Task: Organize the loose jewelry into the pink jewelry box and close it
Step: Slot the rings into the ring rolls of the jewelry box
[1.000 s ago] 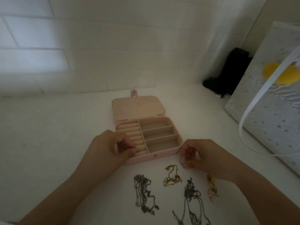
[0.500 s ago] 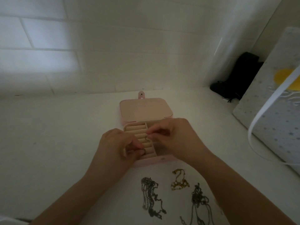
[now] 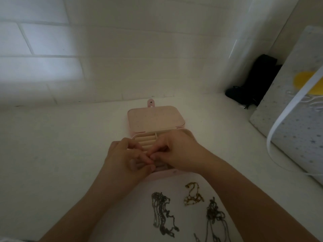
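The pink jewelry box (image 3: 167, 173) lies open on the white surface, its lid (image 3: 155, 119) folded flat behind it. Both hands hover over the ring rolls (image 3: 147, 142) on the box's left side. My left hand (image 3: 122, 159) has its thumb at the front wall and its fingers curled into the rolls. My right hand (image 3: 180, 151) pinches its fingertips against the left fingertips; the small ring it carried is hidden between them. In front of the box lie a silver chain (image 3: 162, 213), a gold chain (image 3: 192, 194) and a dark chain (image 3: 215, 217).
A white tiled wall stands close behind the box. A spotted gift bag (image 3: 297, 110) with a white ribbon handle (image 3: 279, 123) leans at the right, and a black object (image 3: 253, 84) sits in the back right corner.
My right hand lifted a small ring from the surface right of the box and carried it left over the ring rolls, where it now meets my left fingertips. The left hand stayed at the box.
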`<state>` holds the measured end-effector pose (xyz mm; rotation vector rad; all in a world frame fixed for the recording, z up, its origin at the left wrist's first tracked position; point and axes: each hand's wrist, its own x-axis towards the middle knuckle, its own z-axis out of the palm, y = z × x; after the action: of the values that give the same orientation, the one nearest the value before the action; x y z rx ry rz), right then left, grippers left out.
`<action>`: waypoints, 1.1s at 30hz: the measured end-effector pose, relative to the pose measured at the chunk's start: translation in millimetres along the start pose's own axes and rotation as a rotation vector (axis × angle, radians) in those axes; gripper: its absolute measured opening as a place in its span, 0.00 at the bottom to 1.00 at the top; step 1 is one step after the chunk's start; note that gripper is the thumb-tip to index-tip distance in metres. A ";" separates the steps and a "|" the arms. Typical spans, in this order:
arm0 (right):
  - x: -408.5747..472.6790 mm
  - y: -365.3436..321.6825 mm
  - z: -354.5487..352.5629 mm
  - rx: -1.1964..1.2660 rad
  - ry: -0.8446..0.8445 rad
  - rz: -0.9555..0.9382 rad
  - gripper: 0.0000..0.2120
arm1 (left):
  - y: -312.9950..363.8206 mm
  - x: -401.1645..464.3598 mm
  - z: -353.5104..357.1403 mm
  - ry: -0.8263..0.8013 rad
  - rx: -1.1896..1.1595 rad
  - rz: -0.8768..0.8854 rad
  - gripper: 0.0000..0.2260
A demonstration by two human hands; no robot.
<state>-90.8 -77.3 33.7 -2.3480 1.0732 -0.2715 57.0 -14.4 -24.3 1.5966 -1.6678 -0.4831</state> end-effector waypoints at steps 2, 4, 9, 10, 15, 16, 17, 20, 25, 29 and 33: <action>1.7 -0.4 -2.0 -0.059 -0.051 -0.025 0.09 | -2.2 0.3 -0.1 -0.014 -0.016 -0.017 0.05; 4.9 -1.5 -1.3 -0.035 -0.079 -0.036 0.09 | -6.0 0.3 -1.7 0.002 -0.049 -0.004 0.10; 2.2 -6.7 2.4 -0.013 -0.063 -0.130 0.09 | -7.9 1.6 -6.1 0.040 -0.080 0.049 0.09; -2.6 -3.5 -0.7 0.017 -0.029 -0.135 0.10 | -5.5 1.6 -7.3 0.080 -0.085 0.059 0.09; -60.6 54.8 -51.2 0.217 0.409 0.127 0.07 | 39.7 5.6 -5.7 0.035 -0.112 0.242 0.07; -76.7 69.3 -61.2 0.165 0.445 0.209 0.06 | 52.7 7.4 -0.1 -0.046 -0.112 0.278 0.08; -92.5 82.2 -68.1 0.099 0.426 0.290 0.05 | 65.1 10.3 7.8 -0.133 -0.088 0.337 0.08; -126.8 111.1 -67.2 -0.003 0.250 0.444 0.06 | 97.1 20.3 39.2 -0.411 0.059 0.483 0.05; -134.8 119.8 -40.8 -0.041 0.112 0.405 0.12 | 118.4 33.9 91.7 -0.490 0.159 0.482 0.06; -126.3 120.0 -30.3 -0.011 0.154 0.344 0.07 | 114.6 38.1 107.5 -0.471 0.216 0.445 0.04; -128.2 126.6 -24.9 0.158 0.345 0.378 0.05 | 109.7 33.7 115.3 -0.475 0.259 0.474 0.10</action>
<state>-266.4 -59.2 -10.2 -1.9517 1.5685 -0.6079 -99.2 -57.4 -9.5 1.2462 -2.4708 -0.4296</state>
